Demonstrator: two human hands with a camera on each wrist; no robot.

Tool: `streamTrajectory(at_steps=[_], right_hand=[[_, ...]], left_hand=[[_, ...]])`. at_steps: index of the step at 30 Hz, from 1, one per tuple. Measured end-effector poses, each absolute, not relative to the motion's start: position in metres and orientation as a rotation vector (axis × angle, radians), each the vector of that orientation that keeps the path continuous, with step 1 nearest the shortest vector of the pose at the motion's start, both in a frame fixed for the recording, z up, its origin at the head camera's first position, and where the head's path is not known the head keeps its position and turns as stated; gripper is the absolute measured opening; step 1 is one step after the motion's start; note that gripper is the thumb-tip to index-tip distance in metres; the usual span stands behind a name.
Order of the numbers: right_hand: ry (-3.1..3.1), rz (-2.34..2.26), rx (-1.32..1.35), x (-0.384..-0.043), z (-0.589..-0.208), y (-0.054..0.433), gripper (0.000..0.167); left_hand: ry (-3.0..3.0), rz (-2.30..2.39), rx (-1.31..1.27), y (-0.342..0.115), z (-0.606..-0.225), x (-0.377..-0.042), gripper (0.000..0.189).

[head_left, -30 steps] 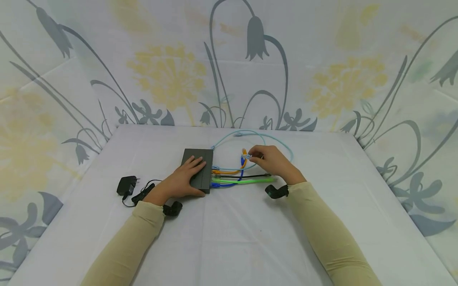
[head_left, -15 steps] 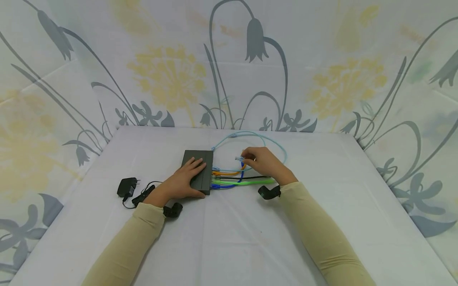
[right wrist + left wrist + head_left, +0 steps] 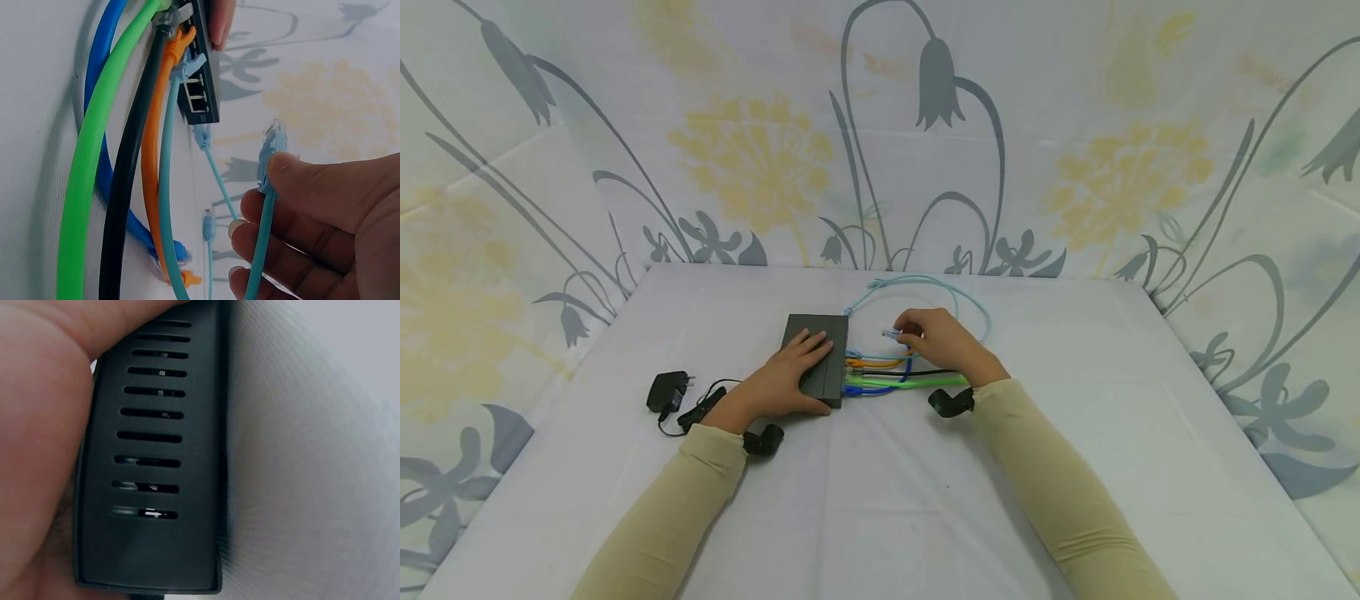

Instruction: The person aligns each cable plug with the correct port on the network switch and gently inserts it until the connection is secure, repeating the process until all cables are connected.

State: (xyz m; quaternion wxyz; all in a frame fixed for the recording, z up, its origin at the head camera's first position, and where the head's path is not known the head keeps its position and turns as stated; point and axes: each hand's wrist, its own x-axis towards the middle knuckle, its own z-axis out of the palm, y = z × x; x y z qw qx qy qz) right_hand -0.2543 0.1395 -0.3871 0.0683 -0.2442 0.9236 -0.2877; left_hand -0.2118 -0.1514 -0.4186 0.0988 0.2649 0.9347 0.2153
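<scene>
My left hand (image 3: pixel 781 382) rests on a dark grey network switch (image 3: pixel 822 379), its fingers spread over the top and its thumb along the near side. In the left wrist view the switch's slotted side wall (image 3: pixel 150 550) fills the middle. My right hand (image 3: pixel 942 340) pinches the clear-tipped plug (image 3: pixel 272 144) of a light blue network cable between thumb and index finger. That plug points toward the switch, a short gap from its ports (image 3: pixel 196 94), two of which look vacant. Blue (image 3: pixel 97 69), green (image 3: pixel 78 206), black (image 3: pixel 125 194), orange (image 3: pixel 151 144) and light blue (image 3: pixel 166 181) cables are plugged in.
A black power adapter (image 3: pixel 667 392) with a bundled cord lies left of the switch. Another light blue cable (image 3: pixel 219 178) runs from the switch's far end, and a loose light blue plug (image 3: pixel 209 226) lies beyond. White cloth covers the table (image 3: pixel 887 500); a flowered curtain stands behind.
My right hand has moved left toward the switch with the light blue plug, drawing its cable along. The loose light blue plug at the back has shifted left. My left hand stays in place.
</scene>
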Motion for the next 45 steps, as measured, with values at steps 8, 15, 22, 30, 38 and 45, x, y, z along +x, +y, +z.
streamTrajectory(at_steps=[8, 15, 22, 30, 38, 45], right_hand=[[2.759, -0.881, -0.74, -0.258, -0.389, 0.132, 0.026], [2.794, -0.847, -0.783, -0.258, -0.392, 0.124, 0.026], [2.766, -0.819, -0.743, -0.261, -0.392, 0.118, 0.028], [2.771, -0.793, -0.719, -0.266, -0.397, 0.111, 0.025], [2.772, -0.801, -0.727, -0.267, -0.4, 0.102, 0.022], [2.775, -0.794, -0.74, -0.268, -0.403, 0.097, 0.022]], left_hand=[[2.76, 0.642, 0.776, -0.151, -0.416, -0.211, 0.105], [2.762, 0.635, 0.78, -0.152, -0.418, -0.211, 0.104], [2.766, 0.636, 0.771, -0.153, -0.42, -0.212, 0.105], [2.765, 0.639, 0.784, -0.152, -0.419, -0.211, 0.104], [2.761, 0.649, 0.781, -0.153, -0.418, -0.211, 0.104], [2.76, 0.657, 0.786, -0.153, -0.418, -0.21, 0.103]])
